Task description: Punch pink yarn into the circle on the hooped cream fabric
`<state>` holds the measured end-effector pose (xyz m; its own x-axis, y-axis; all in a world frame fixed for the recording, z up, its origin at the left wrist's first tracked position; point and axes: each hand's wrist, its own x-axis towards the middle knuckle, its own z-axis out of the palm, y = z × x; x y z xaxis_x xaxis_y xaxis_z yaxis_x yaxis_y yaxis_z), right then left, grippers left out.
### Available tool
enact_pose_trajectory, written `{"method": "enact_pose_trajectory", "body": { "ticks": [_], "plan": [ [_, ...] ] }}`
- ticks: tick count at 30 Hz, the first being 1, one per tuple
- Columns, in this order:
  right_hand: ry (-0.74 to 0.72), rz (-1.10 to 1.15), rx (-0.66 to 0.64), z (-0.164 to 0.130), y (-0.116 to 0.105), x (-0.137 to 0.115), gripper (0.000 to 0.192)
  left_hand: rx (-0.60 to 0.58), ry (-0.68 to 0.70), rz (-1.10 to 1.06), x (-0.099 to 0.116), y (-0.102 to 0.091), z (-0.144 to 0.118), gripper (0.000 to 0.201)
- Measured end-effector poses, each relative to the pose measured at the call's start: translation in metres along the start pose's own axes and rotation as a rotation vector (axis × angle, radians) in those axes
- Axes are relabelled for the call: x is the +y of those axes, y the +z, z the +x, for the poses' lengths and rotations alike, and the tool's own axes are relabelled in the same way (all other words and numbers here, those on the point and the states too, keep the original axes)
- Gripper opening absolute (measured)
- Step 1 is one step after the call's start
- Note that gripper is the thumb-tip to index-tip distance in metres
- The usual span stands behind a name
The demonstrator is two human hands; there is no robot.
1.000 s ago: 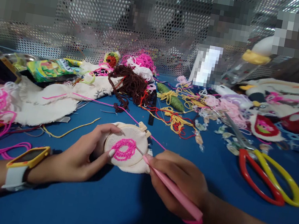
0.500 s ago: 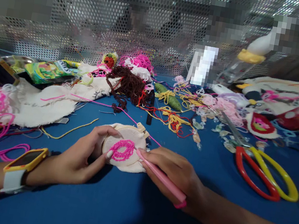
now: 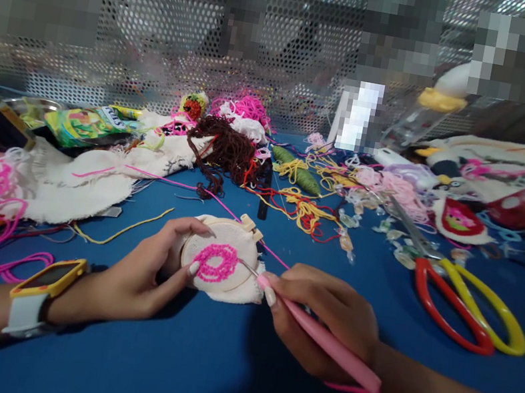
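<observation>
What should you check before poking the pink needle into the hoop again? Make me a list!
1. Left hand steadies the embroidery hoop: ok.
2. Right hand grips the pink punch needle: ok.
3. Needle tip sits at the edge of the pink stitched ring: ok.
4. Left thumb rests right beside the stitches, near the tip: not ok.
5. Pink yarn feeding the needle runs free across the blue table: cannot tell.
6. Scissors lie apart from both hands: ok.

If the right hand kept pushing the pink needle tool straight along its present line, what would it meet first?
Most likely the fabric in the embroidery hoop: the right hand aims the punch needle at the pink stitching, tip apparently at the cloth.
</observation>
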<state>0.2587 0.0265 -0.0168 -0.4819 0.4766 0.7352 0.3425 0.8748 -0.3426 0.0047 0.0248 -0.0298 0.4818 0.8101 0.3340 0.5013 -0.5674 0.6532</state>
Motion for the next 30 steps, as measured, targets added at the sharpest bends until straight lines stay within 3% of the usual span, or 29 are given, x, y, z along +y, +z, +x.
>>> {"method": "enact_pose_trajectory", "body": {
  "ticks": [30],
  "plan": [
    [-0.04,-0.097,0.05,-0.001,-0.0028,-0.003,0.019,-0.006,-0.001,0.019,0.0016,-0.0011,-0.0004,0.046]
  ]
}}
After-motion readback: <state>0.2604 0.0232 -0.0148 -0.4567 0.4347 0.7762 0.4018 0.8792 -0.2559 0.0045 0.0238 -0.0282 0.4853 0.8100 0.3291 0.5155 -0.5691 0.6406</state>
